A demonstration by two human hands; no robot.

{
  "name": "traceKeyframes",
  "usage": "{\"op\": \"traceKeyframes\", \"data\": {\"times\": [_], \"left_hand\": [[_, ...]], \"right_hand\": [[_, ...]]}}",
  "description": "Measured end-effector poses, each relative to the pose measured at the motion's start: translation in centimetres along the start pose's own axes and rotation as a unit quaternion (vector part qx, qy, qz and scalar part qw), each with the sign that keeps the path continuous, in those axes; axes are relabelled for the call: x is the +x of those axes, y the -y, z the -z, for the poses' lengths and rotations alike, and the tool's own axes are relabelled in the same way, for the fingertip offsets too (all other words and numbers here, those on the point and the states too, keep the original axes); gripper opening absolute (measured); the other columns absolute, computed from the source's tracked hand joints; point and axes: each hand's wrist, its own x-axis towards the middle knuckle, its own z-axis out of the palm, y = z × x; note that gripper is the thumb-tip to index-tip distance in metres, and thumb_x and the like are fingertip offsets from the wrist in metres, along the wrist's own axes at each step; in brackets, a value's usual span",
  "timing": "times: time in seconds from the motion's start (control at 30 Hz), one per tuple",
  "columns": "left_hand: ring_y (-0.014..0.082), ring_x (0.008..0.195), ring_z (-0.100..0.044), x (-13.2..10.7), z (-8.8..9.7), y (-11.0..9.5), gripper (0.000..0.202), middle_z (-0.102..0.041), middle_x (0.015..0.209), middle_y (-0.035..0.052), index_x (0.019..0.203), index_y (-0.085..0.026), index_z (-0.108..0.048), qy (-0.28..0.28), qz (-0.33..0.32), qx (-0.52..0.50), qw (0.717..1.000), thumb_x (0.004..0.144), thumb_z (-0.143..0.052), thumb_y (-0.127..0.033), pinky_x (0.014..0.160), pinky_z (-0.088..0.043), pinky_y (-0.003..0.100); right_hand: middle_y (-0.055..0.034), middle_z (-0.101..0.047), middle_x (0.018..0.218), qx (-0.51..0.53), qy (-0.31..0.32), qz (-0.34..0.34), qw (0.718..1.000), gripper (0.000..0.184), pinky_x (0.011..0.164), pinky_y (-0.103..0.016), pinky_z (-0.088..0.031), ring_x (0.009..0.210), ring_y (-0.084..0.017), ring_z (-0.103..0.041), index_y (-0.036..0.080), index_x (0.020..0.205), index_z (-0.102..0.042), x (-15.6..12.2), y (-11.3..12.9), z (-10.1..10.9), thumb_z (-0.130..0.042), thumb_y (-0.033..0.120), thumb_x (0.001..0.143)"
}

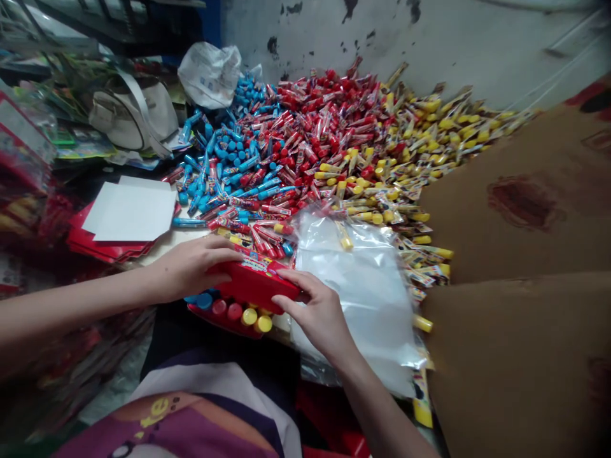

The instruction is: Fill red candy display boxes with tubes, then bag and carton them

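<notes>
- A flat red pack, with a row of blue, red and yellow caps showing below it, is held at the tabletop's near edge.
- The left hand and right hand each close their grip on one end.
- Clear plastic bags lie just beside it, with a heap of tubes behind.

Beige handbag far left, crumpled white bag beside it. White sheets on red cards. Brown cardboard at right.

Top: purple fabric, white panel, orange-brown patch, yellow printed lettering. Left hand, right hand, forearms: bare.
</notes>
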Motion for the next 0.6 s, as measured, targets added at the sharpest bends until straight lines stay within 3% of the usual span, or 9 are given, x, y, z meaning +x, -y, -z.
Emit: {"op": "traceKeyframes", "data": {"times": [0.2, 0.33, 0.6], "left_hand": [[0.025, 0.116, -0.057, -2.3, -0.7, 1.2, 0.038, -0.06, 0.128, 0.0108, 0.128, -0.026, -0.059, -0.023, -0.025, -0.03, 0.999, 0.09, -0.056, -0.029, 0.098, -0.048, 0.042], [0.0238, 0.118, -0.056, -2.4, -1.1, 1.8, 0.039, -0.059, 0.13, 0.0108, 0.131, -0.028, -0.056, -0.033, -0.044, -0.044, 0.998, 0.092, -0.053, -0.028, 0.099, -0.047, 0.041], [0.0249, 0.117, -0.055, -2.9, -1.5, 2.1, 0.038, -0.06, 0.127, 0.0101, 0.129, -0.029, -0.058, -0.027, -0.052, -0.027, 0.998, 0.09, -0.057, -0.028, 0.101, -0.045, 0.042]], "right_hand": [[-0.0056, -0.069, 0.113, -0.048, -0.027, 0.058, 0.997, 0.036, 0.095, -0.036, -0.052, 0.105, -0.02, -0.064, 0.024, 0.111, -0.069, -1.5, -0.8, -1.2, -0.069, 0.014, 0.076], [-0.0057, -0.069, 0.111, -0.088, -0.05, 0.093, 0.99, 0.036, 0.096, -0.032, -0.052, 0.104, -0.018, -0.065, 0.022, 0.112, -0.069, -1.6, -0.9, -1.5, -0.066, 0.011, 0.078], [-0.0051, -0.068, 0.113, -0.114, -0.027, 0.126, 0.985, 0.038, 0.095, -0.033, -0.053, 0.104, -0.019, -0.065, 0.027, 0.118, -0.065, -2.2, -1.1, -1.3, -0.061, 0.013, 0.083]]}}
